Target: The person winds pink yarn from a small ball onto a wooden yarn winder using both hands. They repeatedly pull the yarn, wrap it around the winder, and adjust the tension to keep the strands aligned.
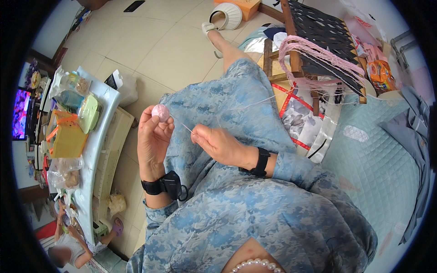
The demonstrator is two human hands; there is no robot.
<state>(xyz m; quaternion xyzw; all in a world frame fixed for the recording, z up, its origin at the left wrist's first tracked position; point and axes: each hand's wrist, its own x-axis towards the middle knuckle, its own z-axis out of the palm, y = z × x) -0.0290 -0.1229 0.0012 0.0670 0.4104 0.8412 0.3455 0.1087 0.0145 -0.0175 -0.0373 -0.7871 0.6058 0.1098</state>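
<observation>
Between the fingers and thumb of my left hand (153, 131) sits a small ball of pink yarn (161, 112). A strand of pink yarn (185, 127) runs from the ball to my right hand (218, 143), which pinches it between thumb and fingers. Both hands are raised over my lap, a short way apart. To the right, a loose skein of pink yarn (324, 59) hangs over the legs and woven black seat of a wooden chair (324, 24). A thin strand trails from the skein across my blue dress (218, 92).
A pale blue quilted cover (372, 146) lies at right with grey clothing (409, 129) on it. At left, a long table (102, 112) holds a yellow bag (70, 138), a green container (90, 112) and plastic bags. Another person (76, 245) sits beyond it. A sun visor (230, 15) rests on the floor.
</observation>
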